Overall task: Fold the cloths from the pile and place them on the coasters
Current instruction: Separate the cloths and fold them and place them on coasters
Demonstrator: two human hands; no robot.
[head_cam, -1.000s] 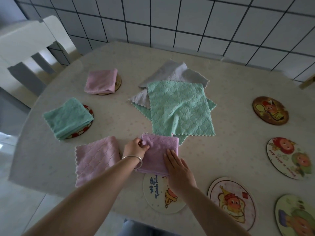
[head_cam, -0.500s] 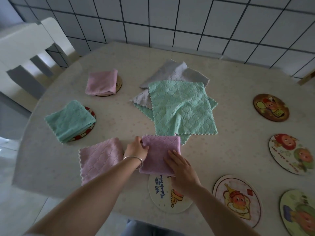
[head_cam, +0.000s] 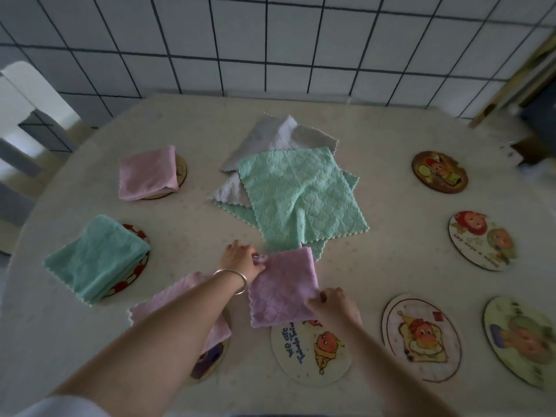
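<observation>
Right hand (head_cam: 334,307) shifts from pressing flat to pinching the pink cloth's (head_cam: 282,288) near corner; left hand (head_cam: 240,260) grips its far corner. It's folded, seemingly bound for the coaster (head_cam: 311,353) just below.

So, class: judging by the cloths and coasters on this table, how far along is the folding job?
Done: three coasters at the left hold folded cloths, pink, green and pink. In hand: the left hand and right hand grip a folded pink cloth beside the nearest coaster. Left: the pile and five bare coasters.
</observation>
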